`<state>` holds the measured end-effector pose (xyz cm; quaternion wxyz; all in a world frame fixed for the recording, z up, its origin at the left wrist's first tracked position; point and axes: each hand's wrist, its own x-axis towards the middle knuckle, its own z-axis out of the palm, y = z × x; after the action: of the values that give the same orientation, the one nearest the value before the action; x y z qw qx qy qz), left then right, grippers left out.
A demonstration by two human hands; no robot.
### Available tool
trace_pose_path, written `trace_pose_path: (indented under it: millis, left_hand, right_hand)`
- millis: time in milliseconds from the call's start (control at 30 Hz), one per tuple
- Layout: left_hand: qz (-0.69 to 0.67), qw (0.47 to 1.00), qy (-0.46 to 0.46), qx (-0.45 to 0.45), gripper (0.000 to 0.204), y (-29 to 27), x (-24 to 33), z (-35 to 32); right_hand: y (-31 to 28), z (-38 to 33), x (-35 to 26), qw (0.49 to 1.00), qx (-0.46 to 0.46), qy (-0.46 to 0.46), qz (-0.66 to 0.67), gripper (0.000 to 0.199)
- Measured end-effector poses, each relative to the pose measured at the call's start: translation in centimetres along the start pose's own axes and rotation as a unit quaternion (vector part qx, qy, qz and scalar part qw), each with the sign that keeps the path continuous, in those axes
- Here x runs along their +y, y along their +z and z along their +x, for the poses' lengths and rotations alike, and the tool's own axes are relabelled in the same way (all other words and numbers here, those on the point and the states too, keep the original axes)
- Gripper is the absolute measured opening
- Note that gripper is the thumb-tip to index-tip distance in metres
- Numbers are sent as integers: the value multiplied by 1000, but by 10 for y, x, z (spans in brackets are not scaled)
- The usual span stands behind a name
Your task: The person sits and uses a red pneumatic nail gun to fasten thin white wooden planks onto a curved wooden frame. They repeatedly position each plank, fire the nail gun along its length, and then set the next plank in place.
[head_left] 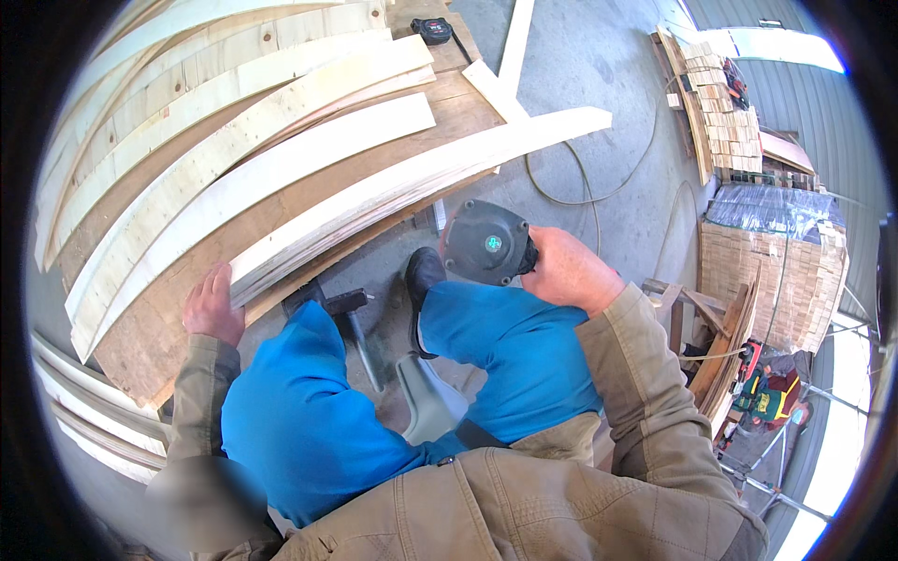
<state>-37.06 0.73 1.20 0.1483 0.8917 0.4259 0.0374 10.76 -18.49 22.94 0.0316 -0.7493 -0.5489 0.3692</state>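
Note:
My right hand [571,269] grips a dark grey pneumatic nail gun [486,241], held just below the front edge of a stack of long pale wooden boards [393,182]. My left hand [213,304] rests flat with fingers together on the near end of that stack, at the edge of a plywood worktable [131,351]. More pale boards [206,84] lie fanned across the table behind. I am sitting, with blue trouser legs and a tan jacket in view below.
A hammer [355,318] lies on the concrete floor between my knees. A tape measure [432,30] sits at the table's far end. Stacks of short wood pieces [725,117] and a wrapped pallet [772,262] stand at right; a hose [599,187] loops on the floor.

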Motion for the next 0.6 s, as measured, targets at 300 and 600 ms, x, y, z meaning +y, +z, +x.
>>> trace_pose_path:
  millis: [300,600]
  left_hand:
    - [-43,998,48,-6,72,1,-38,-19]
    - [-73,989,-59,-113,68,-19,-99,-50]
  right_hand:
    - [-2,-2,5,1000,5,14,-9,30]
    - [-7,1,2,996,-42,74,-3,37]
